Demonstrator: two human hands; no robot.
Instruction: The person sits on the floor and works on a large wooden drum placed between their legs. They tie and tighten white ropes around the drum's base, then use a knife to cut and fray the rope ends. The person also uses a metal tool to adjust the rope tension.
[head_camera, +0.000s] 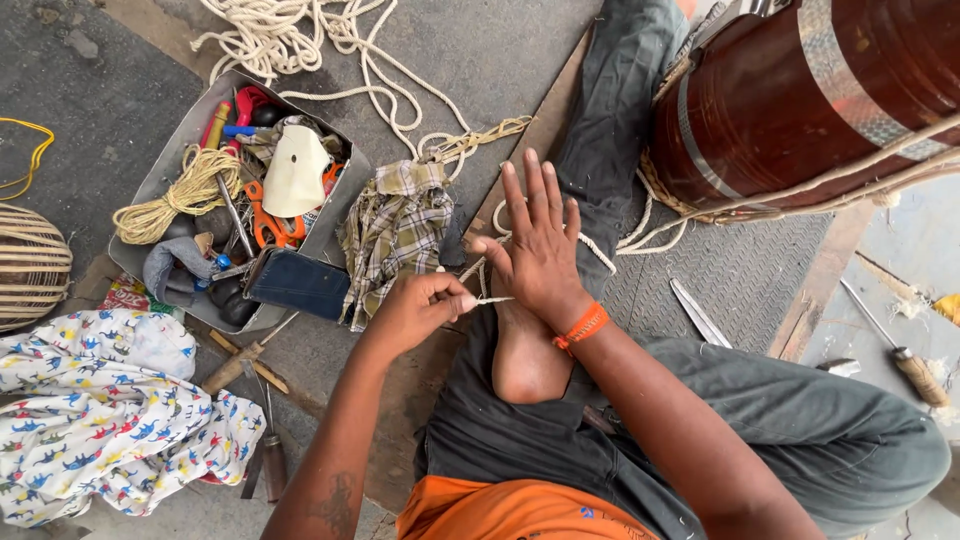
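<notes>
At upper left you see a grey metal tray of tools; a checked cloth beside it, a brown banded wooden drum upper right.

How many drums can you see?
2. A big brown drum lies at the top right beside the person's leg. A pale ribbed drum peeks in at the left edge, only partly in view. More could be outside the picture.

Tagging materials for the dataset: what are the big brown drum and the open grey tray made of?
Big brown drum: likely glossy varnished wood, with shiny metal-looking bands and rope lacing. Open grey tray: looks like dull sheet metal, thin folded walls; painted plastic not ruled out.
</notes>
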